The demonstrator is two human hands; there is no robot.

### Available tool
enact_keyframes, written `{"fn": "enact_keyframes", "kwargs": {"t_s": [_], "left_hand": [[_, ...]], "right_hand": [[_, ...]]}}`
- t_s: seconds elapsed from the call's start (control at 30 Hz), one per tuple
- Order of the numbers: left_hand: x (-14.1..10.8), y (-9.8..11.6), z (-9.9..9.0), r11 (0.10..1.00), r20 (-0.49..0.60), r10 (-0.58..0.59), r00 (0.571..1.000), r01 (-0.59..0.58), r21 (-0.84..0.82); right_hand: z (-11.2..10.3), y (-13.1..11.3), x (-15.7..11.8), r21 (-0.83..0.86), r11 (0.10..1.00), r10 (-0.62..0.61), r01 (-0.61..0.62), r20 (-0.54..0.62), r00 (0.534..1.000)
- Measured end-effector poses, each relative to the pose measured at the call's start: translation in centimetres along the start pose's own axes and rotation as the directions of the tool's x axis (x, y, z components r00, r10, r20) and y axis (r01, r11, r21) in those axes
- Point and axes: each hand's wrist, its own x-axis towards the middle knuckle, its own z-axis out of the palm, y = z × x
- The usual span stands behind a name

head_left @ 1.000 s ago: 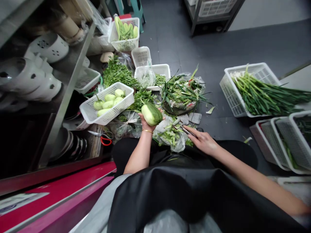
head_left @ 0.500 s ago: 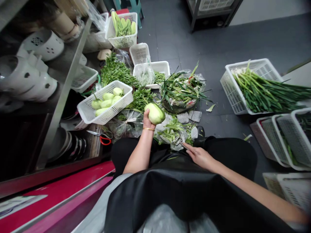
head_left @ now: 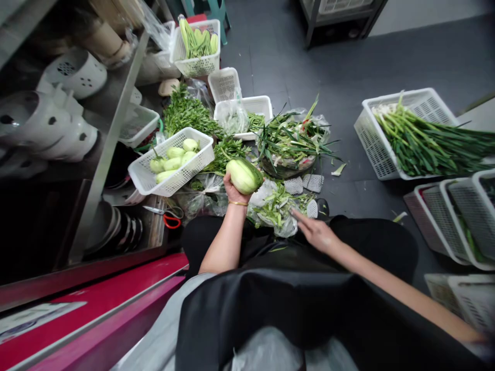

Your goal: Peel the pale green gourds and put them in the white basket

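Note:
My left hand [head_left: 236, 191] is wrapped round the lower end of a partly peeled gourd [head_left: 243, 176]. Most of its near side is pale and stripped, while a darker green strip of skin runs along its right side. To the right and lower down, my right hand [head_left: 317, 235] is closed round the handle of a peeler [head_left: 296, 212], whose metal head is smeared by motion. Peeler and gourd are apart. Below them, green peelings [head_left: 276, 206] lie on a clear plastic bag. Several pale, peeled gourds [head_left: 174, 159] rest in a white basket [head_left: 195, 164] to the left.
Red-handled scissors [head_left: 170, 219] lie beside the left shelf. Leafy greens [head_left: 189, 111] and a plastic-lined heap of vegetable trimmings [head_left: 294, 136] stand ahead. At right, a white basket [head_left: 373, 147] holds long green stalks [head_left: 417, 134], with more baskets [head_left: 433, 221] nearer me.
The gourd has tilted in my left hand, showing more of its pale side. My right hand and the peeler have moved slightly, and the peeler is now blurred. The whole view has shifted a little.

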Motion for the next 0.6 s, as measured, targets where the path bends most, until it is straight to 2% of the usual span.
{"fn": "enact_keyframes", "kwargs": {"t_s": [0.07, 0.13, 0.23, 0.3, 0.37, 0.47, 0.6], "left_hand": [[-0.1, -0.4, -0.7, 1.000, 0.048, -0.017, 0.999, 0.017, -0.012], [-0.1, -1.1, -1.5, 0.995, 0.058, -0.096, 0.994, 0.096, 0.003], [0.0, -2.2, -2.4, 0.980, 0.010, -0.184, 0.983, 0.183, 0.079], [0.0, -2.6, -2.4, 0.982, 0.009, -0.131, 0.991, 0.128, 0.139], [0.0, -2.6, -2.0, 0.983, 0.059, -0.036, 0.998, 0.024, 0.182], [0.2, -2.6, -1.5, 0.975, 0.115, 0.060, 0.992, -0.083, 0.207], [0.8, -2.8, -2.1, 0.961, 0.059, 0.114, 0.992, -0.125, 0.247]], "right_hand": [[-2.4, -0.5, 1.7, 0.015, 0.999, 0.029, -0.028, -0.066, 0.997], [-4.8, -2.0, 4.4, 0.018, 0.999, 0.031, -0.029, -0.084, 0.996], [-6.7, -4.8, 8.3, 0.023, 0.998, -0.064, 0.065, -0.060, 0.996], [-6.7, -6.1, 10.4, 0.008, 0.995, -0.103, 0.103, -0.057, 0.993], [-6.1, -6.9, 11.8, -0.023, 0.995, -0.101, 0.100, -0.069, 0.993], [-4.3, -7.2, 10.8, -0.083, 0.994, -0.070, 0.065, -0.063, 0.996], [-2.4, -5.5, 3.3, -0.115, 0.992, -0.047, 0.052, 0.044, 0.998]]}}
